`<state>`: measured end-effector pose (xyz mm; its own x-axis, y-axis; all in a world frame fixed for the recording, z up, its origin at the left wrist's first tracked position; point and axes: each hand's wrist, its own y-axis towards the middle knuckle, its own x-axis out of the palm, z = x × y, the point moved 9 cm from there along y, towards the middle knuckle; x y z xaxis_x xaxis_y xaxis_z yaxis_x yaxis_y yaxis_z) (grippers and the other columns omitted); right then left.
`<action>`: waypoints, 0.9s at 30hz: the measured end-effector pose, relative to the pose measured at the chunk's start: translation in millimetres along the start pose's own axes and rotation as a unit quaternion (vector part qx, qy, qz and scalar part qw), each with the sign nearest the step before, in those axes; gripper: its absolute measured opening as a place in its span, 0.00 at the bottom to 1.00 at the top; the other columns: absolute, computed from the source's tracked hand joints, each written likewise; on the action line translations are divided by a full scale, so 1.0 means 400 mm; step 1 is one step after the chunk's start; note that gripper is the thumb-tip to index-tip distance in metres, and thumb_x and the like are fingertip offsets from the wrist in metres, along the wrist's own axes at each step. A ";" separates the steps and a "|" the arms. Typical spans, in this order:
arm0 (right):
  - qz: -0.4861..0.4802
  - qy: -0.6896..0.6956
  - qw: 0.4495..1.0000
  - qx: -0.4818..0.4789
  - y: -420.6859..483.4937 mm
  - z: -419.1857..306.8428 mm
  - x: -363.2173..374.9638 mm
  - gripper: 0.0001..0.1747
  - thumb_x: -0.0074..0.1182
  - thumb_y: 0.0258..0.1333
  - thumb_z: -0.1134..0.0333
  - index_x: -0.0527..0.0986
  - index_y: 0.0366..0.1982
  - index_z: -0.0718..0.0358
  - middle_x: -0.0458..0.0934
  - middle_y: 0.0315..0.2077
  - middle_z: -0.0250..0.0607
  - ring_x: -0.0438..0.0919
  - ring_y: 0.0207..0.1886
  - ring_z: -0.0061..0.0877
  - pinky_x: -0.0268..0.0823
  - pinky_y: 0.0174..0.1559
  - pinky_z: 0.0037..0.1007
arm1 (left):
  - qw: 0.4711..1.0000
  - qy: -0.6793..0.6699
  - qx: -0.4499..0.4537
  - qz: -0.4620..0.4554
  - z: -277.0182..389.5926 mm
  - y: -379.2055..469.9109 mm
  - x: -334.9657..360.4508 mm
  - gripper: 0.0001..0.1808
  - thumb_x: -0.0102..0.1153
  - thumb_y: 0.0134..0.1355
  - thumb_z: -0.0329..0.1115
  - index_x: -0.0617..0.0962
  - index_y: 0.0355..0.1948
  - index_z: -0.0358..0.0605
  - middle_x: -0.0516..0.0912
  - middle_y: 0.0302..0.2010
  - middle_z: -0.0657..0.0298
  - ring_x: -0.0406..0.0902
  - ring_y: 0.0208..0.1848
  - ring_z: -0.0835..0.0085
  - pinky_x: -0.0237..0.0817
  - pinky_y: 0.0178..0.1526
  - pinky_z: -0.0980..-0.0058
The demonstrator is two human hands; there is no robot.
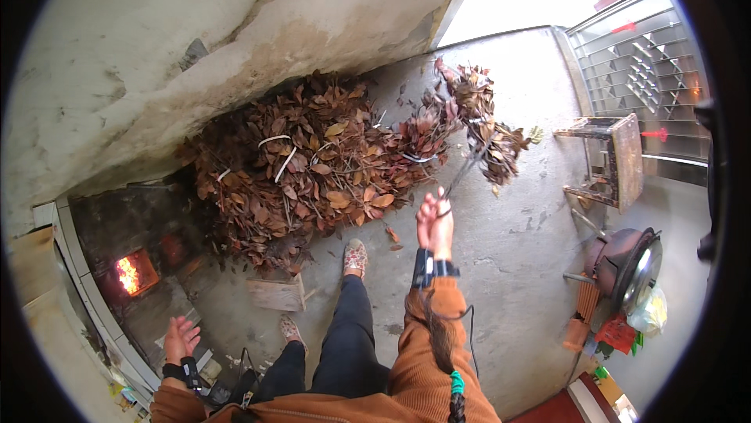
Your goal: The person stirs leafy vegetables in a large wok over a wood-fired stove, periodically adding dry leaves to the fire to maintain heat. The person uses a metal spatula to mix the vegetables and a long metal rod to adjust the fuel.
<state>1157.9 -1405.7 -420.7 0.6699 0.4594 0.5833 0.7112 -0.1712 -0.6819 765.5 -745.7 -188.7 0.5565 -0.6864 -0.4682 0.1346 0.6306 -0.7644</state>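
Note:
My right hand (435, 217) is closed around the thin stems of a bunch of dry leafy branches (490, 123). Its brown leaves extend away from me over the concrete floor, beside a smaller tied bundle (423, 132). At the lower left my left hand (179, 338) is held out with its fingers apart and nothing in it. Beyond that hand, a fire burns inside the square firebox opening (136, 272) of a stove. A large heap of dry branches with brown leaves (305, 170) lies along the wall, with pale ties around parts of it.
A low wooden stool (276, 295) stands between the heap and my feet. To the right are a worn wooden stool (626, 162) and a lidded pot (616, 264) on a stand, with plastic bags (648, 308) beside it. A metal door (645, 76) stands by the bright doorway.

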 end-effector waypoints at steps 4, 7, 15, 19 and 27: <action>0.032 -0.205 0.977 -0.043 -0.242 -0.102 -0.026 0.40 0.52 0.61 0.74 0.51 0.72 0.59 0.75 0.37 0.36 0.67 0.25 0.18 0.60 0.27 0.22 | 0.999 -0.014 0.004 -0.034 -0.023 0.026 -0.001 0.37 0.49 0.66 0.67 0.71 0.62 0.49 0.77 0.55 0.57 0.80 0.44 0.63 0.71 0.44 0.63; 0.014 -0.213 0.977 -0.030 -0.397 -0.157 -0.032 0.42 0.55 0.57 0.73 0.54 0.72 0.60 0.75 0.37 0.35 0.67 0.25 0.17 0.61 0.27 0.21 | 0.998 -0.031 0.010 -0.052 -0.050 0.069 -0.013 0.39 0.48 0.67 0.66 0.68 0.65 0.45 0.74 0.60 0.53 0.81 0.47 0.58 0.72 0.44 0.59; -0.148 -0.368 0.916 0.065 -0.803 -0.087 0.041 0.53 0.67 0.51 0.61 0.50 0.73 0.64 0.69 0.24 0.28 0.63 0.17 0.13 0.52 0.18 0.16 | 0.984 -0.073 0.160 -0.036 0.028 0.044 -0.186 0.30 0.48 0.73 0.53 0.67 0.67 0.44 0.76 0.60 0.49 0.84 0.48 0.60 0.76 0.48 0.63; -0.182 -0.559 0.808 0.038 -0.957 0.076 0.073 0.40 0.58 0.57 0.65 0.58 0.70 0.61 0.68 0.22 0.31 0.63 0.18 0.15 0.54 0.18 0.17 | 0.941 -0.026 0.298 0.157 0.175 -0.010 -0.459 0.21 0.50 0.74 0.46 0.75 0.58 0.42 0.81 0.51 0.59 0.83 0.45 0.72 0.73 0.45 0.74; -0.310 -0.405 0.780 0.363 -1.324 0.697 0.223 0.35 0.54 0.54 0.74 0.62 0.66 0.65 0.70 0.24 0.30 0.63 0.18 0.16 0.54 0.19 0.22 | 0.744 0.150 0.442 0.478 0.175 -0.130 -1.004 0.23 0.62 0.63 0.38 0.76 0.57 0.42 0.77 0.56 0.47 0.71 0.60 0.48 0.61 0.64 0.57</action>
<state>781.8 -1031.0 -130.6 -0.3175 0.7081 0.6307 0.3391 0.7059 -0.6218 592.4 -477.3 70.3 0.5546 0.2624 -0.7896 0.3549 0.7837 0.5097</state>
